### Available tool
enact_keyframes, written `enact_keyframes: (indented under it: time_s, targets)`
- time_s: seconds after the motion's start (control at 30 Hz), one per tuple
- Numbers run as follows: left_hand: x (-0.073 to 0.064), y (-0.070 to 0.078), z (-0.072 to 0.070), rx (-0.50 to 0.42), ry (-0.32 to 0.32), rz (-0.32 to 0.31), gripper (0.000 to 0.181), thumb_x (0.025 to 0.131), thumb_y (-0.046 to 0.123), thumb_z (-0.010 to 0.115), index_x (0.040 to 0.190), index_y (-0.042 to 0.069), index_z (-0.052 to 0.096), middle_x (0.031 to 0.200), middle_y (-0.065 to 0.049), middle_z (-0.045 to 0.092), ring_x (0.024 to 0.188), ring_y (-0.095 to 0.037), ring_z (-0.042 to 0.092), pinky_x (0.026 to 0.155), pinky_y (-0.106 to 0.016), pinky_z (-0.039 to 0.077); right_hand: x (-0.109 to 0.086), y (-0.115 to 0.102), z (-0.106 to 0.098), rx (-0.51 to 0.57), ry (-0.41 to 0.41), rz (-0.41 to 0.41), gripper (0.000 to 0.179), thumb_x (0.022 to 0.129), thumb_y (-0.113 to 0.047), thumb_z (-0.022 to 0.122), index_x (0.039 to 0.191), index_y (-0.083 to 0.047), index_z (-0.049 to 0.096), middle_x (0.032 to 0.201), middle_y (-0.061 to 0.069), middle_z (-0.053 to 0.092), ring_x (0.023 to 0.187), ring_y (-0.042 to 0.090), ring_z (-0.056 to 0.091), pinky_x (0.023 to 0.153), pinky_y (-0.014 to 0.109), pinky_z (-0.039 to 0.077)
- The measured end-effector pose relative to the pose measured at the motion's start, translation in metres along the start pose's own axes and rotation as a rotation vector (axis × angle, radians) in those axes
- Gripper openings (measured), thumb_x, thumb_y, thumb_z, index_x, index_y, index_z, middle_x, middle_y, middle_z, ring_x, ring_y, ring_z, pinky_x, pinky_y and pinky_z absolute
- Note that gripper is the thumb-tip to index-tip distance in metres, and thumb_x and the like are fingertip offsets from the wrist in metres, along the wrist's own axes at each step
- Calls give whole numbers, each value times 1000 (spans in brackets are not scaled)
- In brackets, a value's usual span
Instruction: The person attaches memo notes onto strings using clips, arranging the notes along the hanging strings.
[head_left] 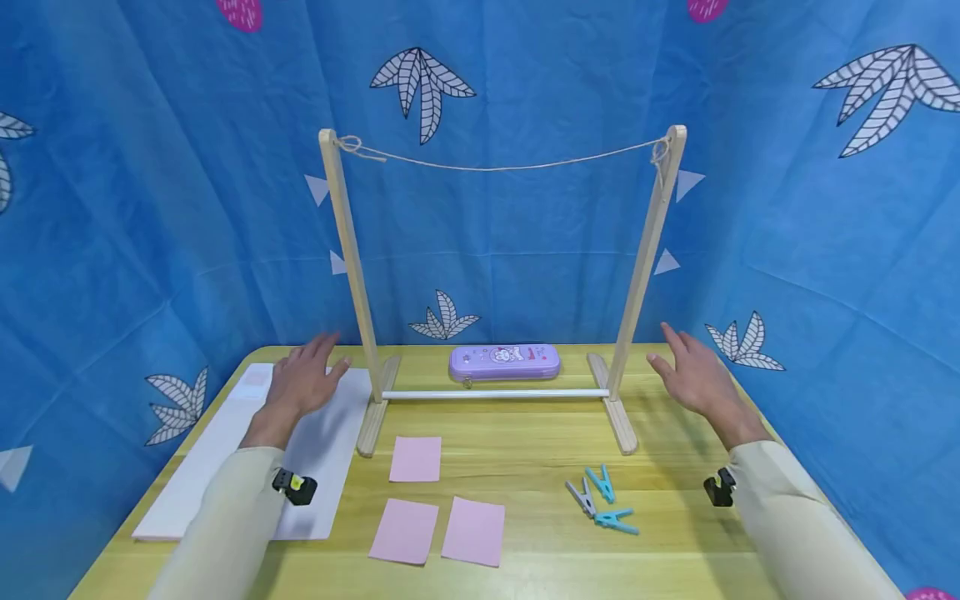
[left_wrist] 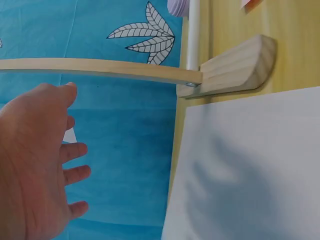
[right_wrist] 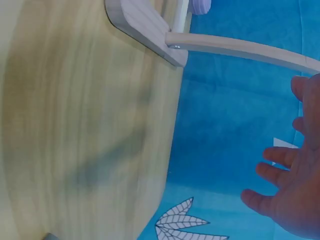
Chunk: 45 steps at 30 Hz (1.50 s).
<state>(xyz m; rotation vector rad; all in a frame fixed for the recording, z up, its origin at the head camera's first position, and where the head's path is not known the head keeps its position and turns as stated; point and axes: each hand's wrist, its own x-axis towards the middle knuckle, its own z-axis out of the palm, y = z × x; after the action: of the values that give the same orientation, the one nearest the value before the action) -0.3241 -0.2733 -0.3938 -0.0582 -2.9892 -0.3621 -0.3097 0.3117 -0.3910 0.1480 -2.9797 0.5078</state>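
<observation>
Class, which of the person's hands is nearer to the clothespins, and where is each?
Right. The right hand is beyond the clothespins and to their right; the left hand is farther off to their left, near the white sheet.

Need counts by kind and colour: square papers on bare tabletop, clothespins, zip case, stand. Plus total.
Pink square papers: 3
Light blue clothespins: 2
Grey clothespin: 1
Purple zip case: 1
Wooden stand: 1
Total: 8

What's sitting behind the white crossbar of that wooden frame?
A purple pencil case lies on the table behind the white crossbar of the wooden frame, with the blue patterned curtain beyond. The case looks closed, hiding its contents and the table beneath it.
</observation>
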Motion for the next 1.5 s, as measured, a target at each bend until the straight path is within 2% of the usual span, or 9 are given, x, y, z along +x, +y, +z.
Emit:
enact_keyframes:
  time_s: [0.2, 0.43, 0.63, 0.83, 1.13, 1.37, 1.5]
  targets:
    - [-16, -2, 17, -60, 32, -19, 69, 100, 56, 27, 152, 11, 26, 155, -22, 27, 139, -46, 26, 107, -68, 21, -13, 1, 12, 14, 24, -6, 74, 102, -54, 25, 156, -7, 9, 150, 35, 24, 134, 56, 26, 103, 69, 27]
    - [-37, 4, 32, -105, 61, -25, 67, 100, 56, 29, 148, 10, 34, 148, -23, 36, 132, -45, 34, 103, -67, 27, -32, 1, 24, 30, 70, -15, 68, 103, -49, 30, 153, -4, 21, 140, 35, 37, 125, 57, 35, 98, 68, 32]
    - [-50, 14, 42, -140, 60, -6, 61, 101, 52, 34, 146, 11, 37, 146, -21, 39, 130, -41, 37, 100, -65, 29, -44, -3, 32, 65, 64, -16, 66, 102, -49, 32, 151, -4, 27, 133, 34, 44, 117, 53, 44, 88, 64, 40]
    - [-56, 24, 52, -146, 53, 56, 53, 101, 45, 41, 143, 12, 42, 141, -18, 45, 127, -39, 40, 94, -63, 32, -53, -10, 41, 90, 52, -35, 63, 102, -47, 35, 150, -5, 29, 130, 28, 49, 115, 46, 48, 86, 61, 43]
    - [-64, 34, 71, -185, -36, 145, 52, 99, 45, 48, 139, 13, 49, 137, -13, 50, 121, -32, 44, 90, -58, 31, -67, -23, 53, 80, 7, -88, 59, 102, -46, 39, 147, -8, 36, 129, 23, 52, 116, 41, 51, 89, 60, 43]
    - [-71, 42, 79, -142, -93, 190, 47, 94, 43, 58, 133, 18, 54, 127, -5, 56, 112, -24, 46, 83, -47, 30, -78, -40, 63, 60, -33, -169, 48, 100, -39, 49, 140, -13, 48, 125, 15, 57, 114, 37, 55, 88, 57, 46]
    - [-75, 46, 81, -136, -111, 205, 47, 92, 43, 61, 132, 19, 55, 128, -4, 57, 108, -22, 46, 81, -43, 29, -85, -49, 68, 50, -67, -205, 42, 99, -35, 52, 136, -14, 53, 123, 11, 60, 113, 33, 58, 88, 54, 48]
